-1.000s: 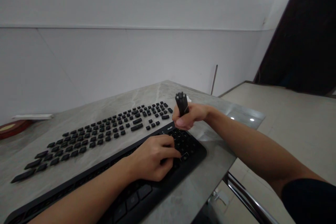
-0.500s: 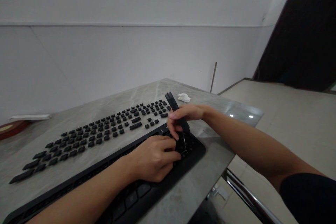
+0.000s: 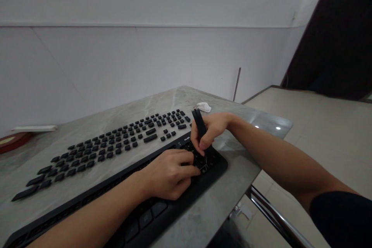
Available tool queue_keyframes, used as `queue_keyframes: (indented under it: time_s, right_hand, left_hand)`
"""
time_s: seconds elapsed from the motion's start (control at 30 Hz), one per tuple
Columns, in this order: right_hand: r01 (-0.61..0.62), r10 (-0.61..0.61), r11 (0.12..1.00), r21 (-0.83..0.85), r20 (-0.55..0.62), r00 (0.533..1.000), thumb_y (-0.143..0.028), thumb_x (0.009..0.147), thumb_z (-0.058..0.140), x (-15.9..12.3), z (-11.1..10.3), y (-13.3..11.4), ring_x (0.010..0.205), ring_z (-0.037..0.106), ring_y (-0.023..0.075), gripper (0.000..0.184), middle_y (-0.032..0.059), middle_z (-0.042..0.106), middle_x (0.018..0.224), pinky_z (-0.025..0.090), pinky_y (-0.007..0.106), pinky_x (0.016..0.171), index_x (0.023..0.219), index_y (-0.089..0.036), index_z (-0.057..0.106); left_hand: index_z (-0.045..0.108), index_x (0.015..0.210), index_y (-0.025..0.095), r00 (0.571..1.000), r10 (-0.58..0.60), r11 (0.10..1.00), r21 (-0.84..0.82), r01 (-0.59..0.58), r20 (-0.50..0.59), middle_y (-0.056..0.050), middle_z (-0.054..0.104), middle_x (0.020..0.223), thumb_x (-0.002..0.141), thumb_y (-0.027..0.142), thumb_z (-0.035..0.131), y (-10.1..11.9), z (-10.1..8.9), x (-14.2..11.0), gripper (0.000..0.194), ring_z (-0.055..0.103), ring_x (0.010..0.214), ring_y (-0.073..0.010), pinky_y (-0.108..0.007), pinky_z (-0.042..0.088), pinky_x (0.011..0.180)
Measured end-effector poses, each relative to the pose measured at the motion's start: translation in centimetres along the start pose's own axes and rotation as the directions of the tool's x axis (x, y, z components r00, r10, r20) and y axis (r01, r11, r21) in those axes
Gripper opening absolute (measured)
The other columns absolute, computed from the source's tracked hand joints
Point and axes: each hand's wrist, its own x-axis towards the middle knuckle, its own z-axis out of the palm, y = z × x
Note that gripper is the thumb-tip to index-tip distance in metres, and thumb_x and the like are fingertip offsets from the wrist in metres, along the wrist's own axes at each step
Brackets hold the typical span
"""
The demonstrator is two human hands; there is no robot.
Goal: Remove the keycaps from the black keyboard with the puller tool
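Observation:
A black keyboard [image 3: 155,212] lies slantwise on the grey table, with many of its keycaps off and dark sockets showing at its right end. My left hand [image 3: 173,174] is bent over that end, fingers closed and pressed against the keyboard. Its index fingertip lies close to the thin wire of a keycap puller [image 3: 199,121]. My right hand [image 3: 209,131] is closed around the puller's black handle, which stands nearly upright. The puller's wire end is down among the sockets. What lies under my left palm is hidden.
Loose black keycaps [image 3: 110,150] are laid out in rows behind the keyboard. A crumpled white tissue [image 3: 204,107] lies beyond my right hand. At far left are a reddish-brown object [image 3: 14,143] and a white strip [image 3: 35,128]. The table's edge [image 3: 232,217] runs along the right.
My right hand has turned the puller more upright and changed its grip, the thumb now lower on the handle. My left hand has stayed almost in place.

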Motion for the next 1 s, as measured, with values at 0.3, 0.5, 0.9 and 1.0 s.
queue_keyframes:
  time_s: [0.3,0.5,0.9,1.0]
  right_hand:
    - [-0.002,0.003,1.000,-0.017,0.035,0.999,-0.037,0.083,0.066,0.2,0.0,0.7,0.062,0.054,0.0101,0.028,0.0017,0.065,0.070,0.042,0.021,0.056,0.085,-0.010,0.075]
    - [0.169,-0.165,0.978,0.119,-0.050,0.985,-0.047,0.084,0.067,0.0,-0.1,0.8,0.054,0.050,0.0095,0.039,0.0028,0.062,0.063,0.037,0.021,0.049,0.081,-0.008,0.075]
    - [0.169,-0.083,0.958,0.231,-0.343,0.936,-0.048,0.075,0.077,4.0,4.3,-3.4,0.052,0.052,0.0103,0.035,0.0023,0.061,0.071,0.041,0.021,0.043,0.090,-0.016,0.071]
    - [0.202,-0.129,0.966,0.163,-0.376,0.918,-0.044,0.076,0.077,7.5,6.0,-6.4,0.054,0.054,0.0113,0.029,0.0022,0.062,0.074,0.044,0.024,0.047,0.087,-0.018,0.070]
  left_hand:
    - [0.069,0.096,0.015,1.000,-0.009,1.000,-0.003,0.009,0.027,-0.006,0.058,0.078,0.083,0.008,0.044,0.0,0.0,0.0,0.029,0.053,0.066,-0.0171,-0.030,0.051,0.064]
    - [0.071,0.097,0.014,0.988,-0.124,0.977,-0.185,0.105,-0.090,-0.007,0.062,0.080,0.083,0.006,0.043,-0.1,-0.4,0.1,0.032,0.058,0.072,-0.0161,-0.027,0.052,0.066]
    - [0.072,0.102,0.018,0.797,-0.603,0.796,-0.093,0.598,-0.045,-0.008,0.067,0.092,0.089,0.010,0.050,4.3,-9.1,-12.8,0.027,0.063,0.083,-0.0161,-0.029,0.053,0.075]
    - [0.072,0.103,0.018,0.724,-0.685,0.728,-0.092,0.679,-0.078,-0.007,0.068,0.088,0.092,0.013,0.048,7.2,-10.3,-17.7,0.027,0.063,0.077,-0.0149,-0.026,0.051,0.071]
